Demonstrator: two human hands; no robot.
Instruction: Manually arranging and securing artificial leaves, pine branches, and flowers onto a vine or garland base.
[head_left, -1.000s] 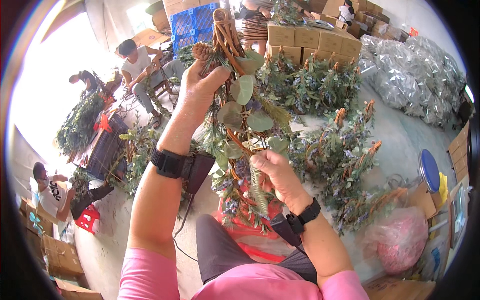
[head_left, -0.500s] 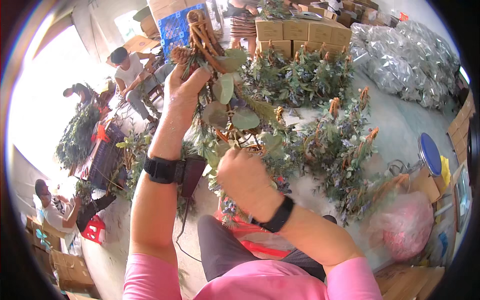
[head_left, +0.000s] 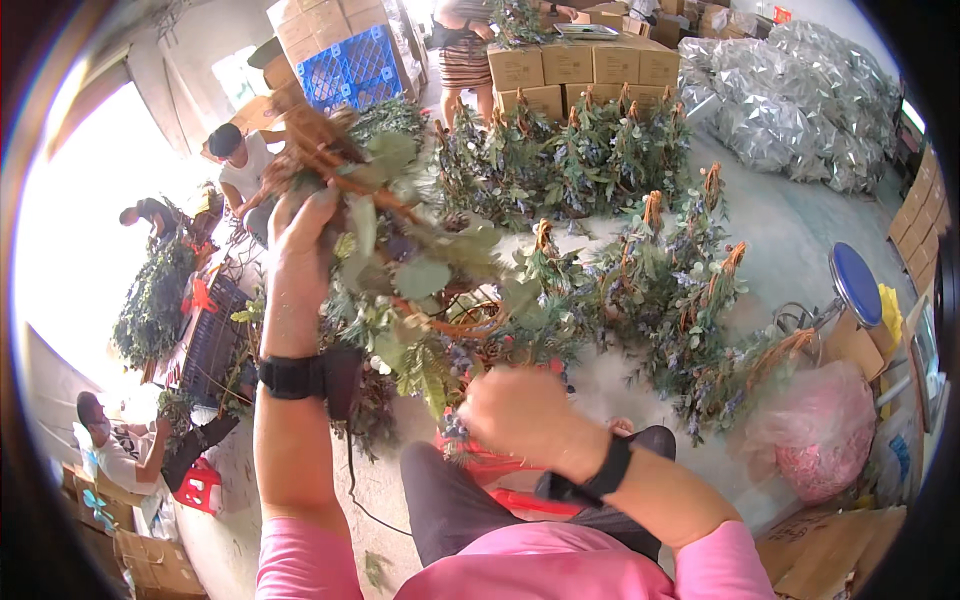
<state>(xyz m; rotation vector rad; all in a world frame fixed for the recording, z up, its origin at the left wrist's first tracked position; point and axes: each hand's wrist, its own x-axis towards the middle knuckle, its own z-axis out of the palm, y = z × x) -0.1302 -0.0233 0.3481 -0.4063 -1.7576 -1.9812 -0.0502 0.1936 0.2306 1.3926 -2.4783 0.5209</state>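
Left hand [head_left: 300, 235]: gripping brown stems of leafy garland [head_left: 420, 290], upper left
Right hand [head_left: 520, 415]: fisted on its lower foliage
Floor [head_left: 790, 240]: pale concrete, right
Background: cardboard boxes [head_left: 570, 70], top centre

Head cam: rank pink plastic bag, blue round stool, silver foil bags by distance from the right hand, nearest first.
From the right hand, which grips the lower foliage of the leafy garland:
1. Pink plastic bag, on the floor to its right.
2. Blue round stool, farther right and up.
3. Silver foil bags, heaped far back at upper right.
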